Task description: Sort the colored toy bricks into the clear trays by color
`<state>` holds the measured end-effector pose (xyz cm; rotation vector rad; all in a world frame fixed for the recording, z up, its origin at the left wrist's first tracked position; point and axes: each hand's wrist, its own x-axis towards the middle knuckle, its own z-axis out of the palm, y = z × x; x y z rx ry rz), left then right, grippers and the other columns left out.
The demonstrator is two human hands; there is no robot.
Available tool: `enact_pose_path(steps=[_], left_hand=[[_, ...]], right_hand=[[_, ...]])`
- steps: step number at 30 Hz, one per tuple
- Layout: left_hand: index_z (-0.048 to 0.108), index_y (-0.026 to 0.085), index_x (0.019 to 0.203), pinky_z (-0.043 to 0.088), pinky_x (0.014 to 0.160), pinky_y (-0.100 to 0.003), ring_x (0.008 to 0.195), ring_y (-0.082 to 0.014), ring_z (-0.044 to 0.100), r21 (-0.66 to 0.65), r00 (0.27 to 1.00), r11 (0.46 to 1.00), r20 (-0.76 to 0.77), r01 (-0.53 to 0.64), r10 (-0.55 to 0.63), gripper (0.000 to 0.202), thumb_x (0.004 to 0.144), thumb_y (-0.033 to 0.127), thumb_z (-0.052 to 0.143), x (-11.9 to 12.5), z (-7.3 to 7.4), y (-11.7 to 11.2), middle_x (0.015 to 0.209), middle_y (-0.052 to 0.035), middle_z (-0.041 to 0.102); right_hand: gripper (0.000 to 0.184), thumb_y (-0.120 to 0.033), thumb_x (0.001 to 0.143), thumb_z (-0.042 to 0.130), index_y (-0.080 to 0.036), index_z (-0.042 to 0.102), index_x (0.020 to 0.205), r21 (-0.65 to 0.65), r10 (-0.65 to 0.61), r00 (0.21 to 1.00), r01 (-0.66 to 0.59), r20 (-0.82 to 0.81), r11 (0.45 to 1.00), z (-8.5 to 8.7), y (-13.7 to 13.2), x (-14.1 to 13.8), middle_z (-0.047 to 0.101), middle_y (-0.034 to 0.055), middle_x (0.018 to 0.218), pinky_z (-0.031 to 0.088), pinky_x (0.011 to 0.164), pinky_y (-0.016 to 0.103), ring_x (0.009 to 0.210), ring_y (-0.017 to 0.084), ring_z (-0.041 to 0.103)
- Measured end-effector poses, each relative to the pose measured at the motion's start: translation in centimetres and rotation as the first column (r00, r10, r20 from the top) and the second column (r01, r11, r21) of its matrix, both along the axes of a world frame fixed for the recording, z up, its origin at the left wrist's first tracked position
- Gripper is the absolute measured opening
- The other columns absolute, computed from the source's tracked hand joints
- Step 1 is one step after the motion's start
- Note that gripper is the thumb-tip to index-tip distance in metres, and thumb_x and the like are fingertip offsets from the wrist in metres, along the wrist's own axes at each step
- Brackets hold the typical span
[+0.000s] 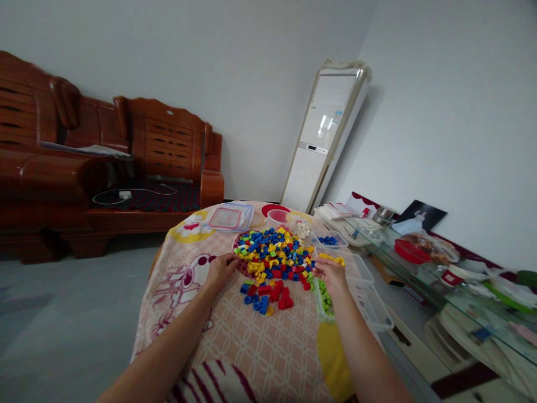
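A large heap of toy building bricks (274, 252) in red, blue, yellow and green lies on a maroon holder (243, 269), mostly covered by them. At its left edge, my left hand (222, 268) has its fingers bent together; what they grip is hidden. My right hand (331, 274) is at the heap's right edge with thumb and fingers pinched, on something too small to make out. Below that hand stands a clear box of light green bricks (324, 299). Several loose red bricks (285, 299) and blue bricks (263, 305) lie in front of the heap.
Behind my right hand are a clear box of blue bricks (328, 240), one with yellow bricks (335, 258) and another clear container (377, 308). Box lids (226, 218) and a pink bowl (278, 216) lie at the back. A cluttered glass table (444, 296) stands to the right.
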<state>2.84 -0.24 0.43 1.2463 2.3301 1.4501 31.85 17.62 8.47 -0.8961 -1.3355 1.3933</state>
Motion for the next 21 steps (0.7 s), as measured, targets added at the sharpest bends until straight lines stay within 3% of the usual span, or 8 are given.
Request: enact_pose_path(steps=[5,8,12,17,21], left_hand=[[0.071,0.018,0.086,0.044,0.067,-0.025,0.071,-0.0184,0.064,0.005,1.0,1.0,-0.014,-0.006,0.006,0.029,0.075,0.031,0.047,0.2,0.4,-0.2,0.076,-0.0023,0.072],[0.071,0.018,0.086,0.044,0.067,-0.025,0.07,-0.0182,0.063,-0.015,1.0,1.0,-0.013,-0.02,0.02,0.028,0.075,0.03,0.049,0.3,0.6,-0.3,0.076,-0.0021,0.072],[0.071,0.018,0.086,0.043,0.068,-0.025,0.075,-0.0188,0.064,-0.011,0.999,1.0,-0.033,0.003,-0.003,0.029,0.075,0.03,0.048,0.2,0.3,-0.2,0.081,-0.0028,0.072],[0.071,0.017,0.087,0.042,0.066,-0.025,0.072,-0.0185,0.063,-0.03,0.999,1.0,-0.038,-0.008,0.007,0.03,0.077,0.032,0.047,0.3,0.4,-0.2,0.077,-0.0027,0.072],[0.071,0.018,0.086,0.043,0.066,-0.024,0.076,-0.019,0.064,-0.022,1.0,1.0,-0.027,-0.015,0.014,0.029,0.077,0.032,0.047,0.7,0.8,-0.4,0.078,-0.0029,0.072]], right_hand=[[0.038,-0.026,0.057,0.071,-0.015,0.07,0.093,0.059,-0.157,0.986,0.16,-0.054,0.985,4.5,4.7,-0.5,0.072,0.0034,0.077,0.057,0.058,0.027,0.063,0.015,0.066],[0.04,-0.027,0.06,0.067,-0.013,0.069,0.098,0.079,-0.195,0.979,0.198,-0.053,0.977,5.2,5.0,-0.1,0.072,0.0075,0.087,0.056,0.055,0.027,0.064,0.016,0.066],[0.032,-0.029,0.059,0.063,-0.012,0.069,0.085,0.074,-0.174,0.984,0.171,0.035,0.983,2.5,1.8,0.0,0.071,0.0064,0.078,0.054,0.048,0.026,0.057,0.016,0.066],[0.034,-0.034,0.066,0.056,-0.013,0.069,0.089,0.135,0.035,0.972,-0.068,0.234,0.988,-1.2,-3.9,-1.3,0.071,0.0056,0.071,0.049,0.042,0.025,0.049,0.016,0.063],[0.028,-0.03,0.076,0.052,-0.018,0.072,0.092,0.356,0.027,0.885,-0.216,0.465,0.909,-2.5,-7.2,-2.4,0.072,0.0043,0.078,0.053,0.061,0.028,0.066,0.017,0.066]])
